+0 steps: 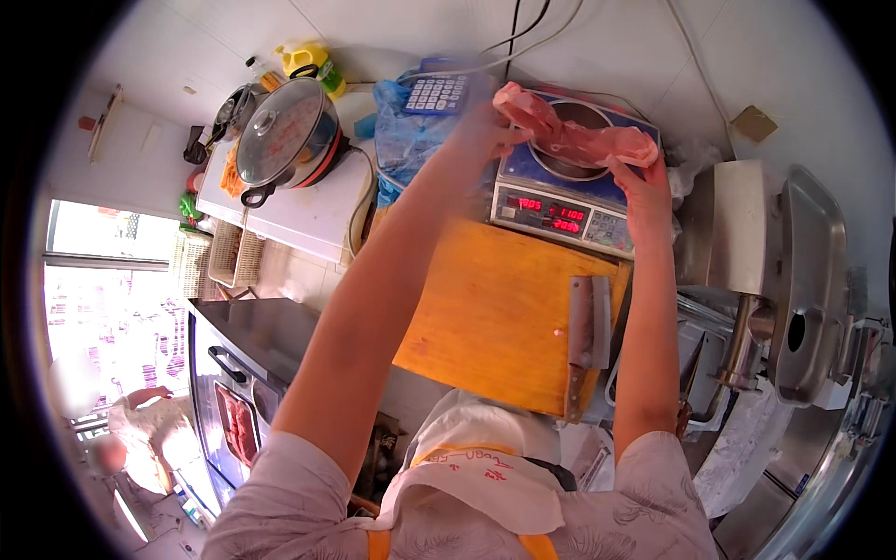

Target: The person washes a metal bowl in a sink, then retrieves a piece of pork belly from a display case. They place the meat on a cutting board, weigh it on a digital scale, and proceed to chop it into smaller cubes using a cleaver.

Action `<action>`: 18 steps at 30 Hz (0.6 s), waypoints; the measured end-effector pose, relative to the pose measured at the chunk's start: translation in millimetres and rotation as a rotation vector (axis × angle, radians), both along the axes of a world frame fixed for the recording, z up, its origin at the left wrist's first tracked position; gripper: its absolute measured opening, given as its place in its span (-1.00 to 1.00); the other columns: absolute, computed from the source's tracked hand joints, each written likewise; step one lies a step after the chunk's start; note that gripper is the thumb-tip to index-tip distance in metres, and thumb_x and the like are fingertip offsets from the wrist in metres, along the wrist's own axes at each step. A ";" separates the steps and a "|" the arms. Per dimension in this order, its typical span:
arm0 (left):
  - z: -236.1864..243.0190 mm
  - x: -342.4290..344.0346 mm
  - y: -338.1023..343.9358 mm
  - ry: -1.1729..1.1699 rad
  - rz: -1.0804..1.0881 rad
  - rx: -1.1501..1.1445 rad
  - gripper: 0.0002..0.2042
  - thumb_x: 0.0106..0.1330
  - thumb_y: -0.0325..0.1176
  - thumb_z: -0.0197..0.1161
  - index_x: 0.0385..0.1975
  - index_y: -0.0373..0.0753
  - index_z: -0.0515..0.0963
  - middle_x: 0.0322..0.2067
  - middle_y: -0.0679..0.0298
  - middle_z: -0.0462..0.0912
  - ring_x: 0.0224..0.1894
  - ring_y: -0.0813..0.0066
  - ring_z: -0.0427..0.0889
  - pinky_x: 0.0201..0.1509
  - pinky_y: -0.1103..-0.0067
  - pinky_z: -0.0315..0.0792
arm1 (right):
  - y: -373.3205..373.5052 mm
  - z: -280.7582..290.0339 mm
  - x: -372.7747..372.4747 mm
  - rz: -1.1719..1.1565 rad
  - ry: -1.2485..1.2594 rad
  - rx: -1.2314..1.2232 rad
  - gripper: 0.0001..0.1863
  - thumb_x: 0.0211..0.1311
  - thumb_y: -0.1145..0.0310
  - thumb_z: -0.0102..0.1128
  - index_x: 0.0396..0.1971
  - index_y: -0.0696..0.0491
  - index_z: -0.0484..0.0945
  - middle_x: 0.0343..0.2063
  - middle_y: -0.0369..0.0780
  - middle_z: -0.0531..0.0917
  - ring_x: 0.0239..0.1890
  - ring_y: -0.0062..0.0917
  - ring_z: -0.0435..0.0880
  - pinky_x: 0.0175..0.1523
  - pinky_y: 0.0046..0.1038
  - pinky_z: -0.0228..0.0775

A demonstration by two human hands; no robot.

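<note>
A long strip of raw pink meat stretches between my two hands over a digital scale. My left hand, partly smeared by motion, has its fingers at the strip's left end. At the right end, the fingers of my right hand are closed on the meat. Beneath the strip shows a round metal dish on the blue top of the scale, and red digits glow on the front panel. Nearer to me, a cleaver lies along the right edge of a wooden cutting board.
To the left, a lidded pan and a calculator on blue plastic bags stand by the wall. A steel machine with a tray takes up the right side. A person is outside at lower left.
</note>
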State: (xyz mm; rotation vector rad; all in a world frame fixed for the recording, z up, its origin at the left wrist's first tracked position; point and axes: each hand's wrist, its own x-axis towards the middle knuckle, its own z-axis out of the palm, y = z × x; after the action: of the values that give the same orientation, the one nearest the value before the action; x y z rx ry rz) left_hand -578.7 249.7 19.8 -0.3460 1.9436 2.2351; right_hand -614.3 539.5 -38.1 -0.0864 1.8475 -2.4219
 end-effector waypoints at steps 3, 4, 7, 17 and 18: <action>-14.3 -39.8 4.6 -0.011 -0.003 -0.060 -0.39 0.17 -0.42 0.59 0.25 -0.24 0.51 -0.01 0.26 0.68 0.09 0.42 0.65 0.14 0.40 0.53 | -0.1 3.2 -19.3 0.000 -0.051 -0.011 -0.34 0.20 0.34 0.57 0.29 0.07 0.52 0.03 -0.35 0.66 0.02 -0.65 0.60 0.10 -0.51 0.46; -19.3 -45.2 3.8 0.009 -0.002 -0.101 -0.38 0.16 -0.43 0.60 0.25 -0.24 0.51 -0.01 0.26 0.68 0.09 0.42 0.65 0.13 0.40 0.54 | -1.9 4.1 -22.7 -0.002 -0.079 -0.001 -0.40 0.22 0.32 0.56 0.25 0.08 0.56 -0.01 -0.36 0.67 0.01 -0.68 0.60 0.10 -0.53 0.45; -28.2 -48.9 13.0 0.160 -0.018 -0.236 -0.37 0.13 -0.49 0.61 0.24 -0.23 0.51 0.00 0.26 0.69 0.08 0.43 0.67 0.08 0.41 0.59 | -1.4 4.5 -32.7 0.015 -0.006 0.027 -0.51 0.26 0.30 0.54 0.16 0.07 0.64 -0.07 -0.39 0.68 -0.03 -0.73 0.59 0.09 -0.58 0.45; 36.1 -26.6 15.6 0.246 0.072 -0.053 -0.53 0.27 -0.37 0.52 0.14 -0.27 0.52 0.05 0.23 0.64 0.05 0.36 0.69 0.06 0.36 0.70 | 10.8 69.7 -7.2 -0.007 0.034 -0.158 -0.62 0.36 0.29 0.44 0.11 0.07 0.63 -0.04 -0.34 0.69 0.05 -0.61 0.65 0.12 -0.38 0.59; 43.6 -17.2 9.8 0.331 0.017 -0.058 -0.54 0.31 -0.35 0.49 0.15 -0.27 0.51 0.06 0.23 0.64 0.07 0.35 0.68 0.08 0.33 0.69 | 13.3 76.4 -1.3 0.006 0.053 -0.181 -0.64 0.38 0.31 0.42 0.10 0.07 0.63 -0.04 -0.33 0.69 0.06 -0.59 0.65 0.13 -0.37 0.60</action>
State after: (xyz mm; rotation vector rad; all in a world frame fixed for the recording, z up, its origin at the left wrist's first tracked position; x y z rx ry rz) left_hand -595.9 259.5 63.4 0.0045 2.1710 2.3751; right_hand -615.6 552.8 38.3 -0.1705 1.6398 -2.6017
